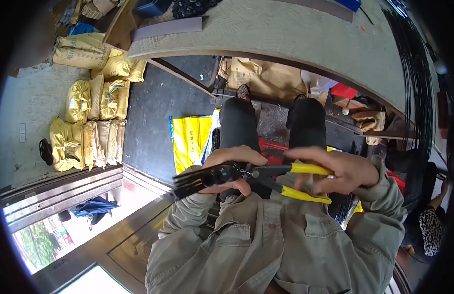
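Pliers with yellow plastic-sleeved handles and dark steel jaws (285, 179) sit in the right hand (344, 171), its fingers wrapped round both handles, above the person's lap. The left hand (234, 161) pinches a black bundle of stiff flat strips with a rounded black fitting (207, 177), which meets the jaws. Both look rigid and light; the sleeved handles probably offer the surest grip. Whether the jaws bite the fitting cannot be told, and the thumb hides part of the bundle.
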Action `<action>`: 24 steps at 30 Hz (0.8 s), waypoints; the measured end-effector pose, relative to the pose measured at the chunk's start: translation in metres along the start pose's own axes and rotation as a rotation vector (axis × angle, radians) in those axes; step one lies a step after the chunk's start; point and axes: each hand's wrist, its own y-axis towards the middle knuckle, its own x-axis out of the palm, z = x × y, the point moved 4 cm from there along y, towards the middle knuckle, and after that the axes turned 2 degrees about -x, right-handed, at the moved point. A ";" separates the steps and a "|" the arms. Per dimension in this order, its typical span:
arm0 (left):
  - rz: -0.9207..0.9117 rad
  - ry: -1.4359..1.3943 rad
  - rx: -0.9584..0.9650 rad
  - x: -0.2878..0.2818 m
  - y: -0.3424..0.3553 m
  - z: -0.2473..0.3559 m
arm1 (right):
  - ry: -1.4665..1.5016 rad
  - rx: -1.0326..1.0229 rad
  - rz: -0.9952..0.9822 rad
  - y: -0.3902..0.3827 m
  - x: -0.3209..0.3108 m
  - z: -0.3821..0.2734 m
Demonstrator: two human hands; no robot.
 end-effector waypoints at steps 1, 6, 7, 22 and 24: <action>0.122 0.001 -0.083 -0.002 -0.005 -0.002 | -0.288 -0.119 0.117 0.000 -0.003 -0.007; 0.329 0.180 -0.113 0.002 -0.015 -0.004 | -1.070 -0.111 0.425 0.014 0.012 -0.018; 0.336 0.185 -0.108 0.003 -0.015 -0.005 | -1.152 -0.091 0.455 0.013 0.012 -0.020; 0.551 0.082 -0.127 0.007 -0.008 -0.015 | -1.115 -0.302 0.668 0.017 0.014 -0.008; 0.534 0.091 -0.140 0.008 -0.003 -0.012 | -0.822 -0.195 0.409 0.006 0.002 -0.014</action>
